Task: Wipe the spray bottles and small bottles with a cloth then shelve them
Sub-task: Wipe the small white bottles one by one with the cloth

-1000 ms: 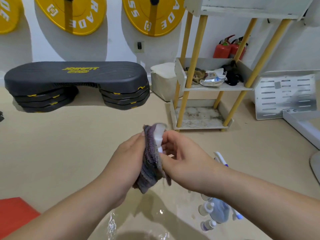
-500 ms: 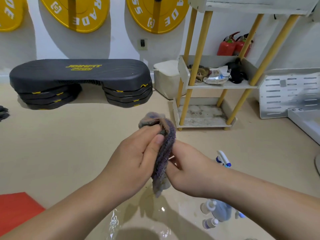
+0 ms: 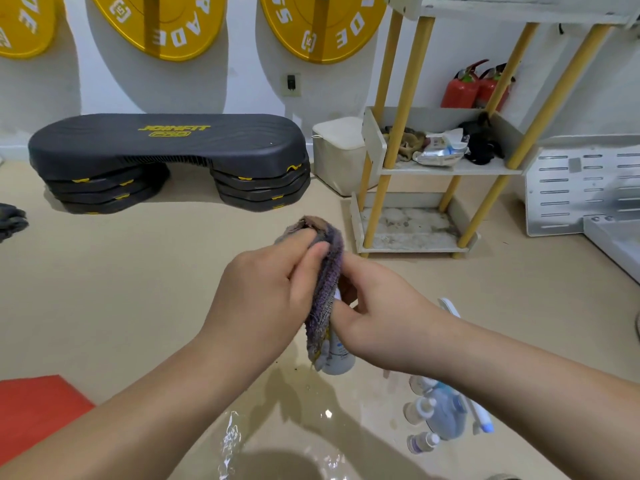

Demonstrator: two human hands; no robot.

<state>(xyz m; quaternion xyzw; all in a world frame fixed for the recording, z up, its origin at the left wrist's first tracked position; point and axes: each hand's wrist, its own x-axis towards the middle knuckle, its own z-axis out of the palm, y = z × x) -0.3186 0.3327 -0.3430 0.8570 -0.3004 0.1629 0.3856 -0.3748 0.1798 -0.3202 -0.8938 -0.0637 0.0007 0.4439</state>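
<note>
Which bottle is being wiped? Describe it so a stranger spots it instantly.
Find the yellow-legged shelf unit; in front of it the left hand holds a purple cloth. A white bottle pokes out below that cloth, gripped by the right hand. It alone is lifted; the other bottles sit on the floor.

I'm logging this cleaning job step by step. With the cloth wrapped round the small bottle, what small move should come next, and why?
Probably draw the cloth down to the base of the small bottle. The left hand grips the cloth round its upper part, the right hand holds the bottle, and the white base pokes out uncovered below; shelving comes after.
</note>
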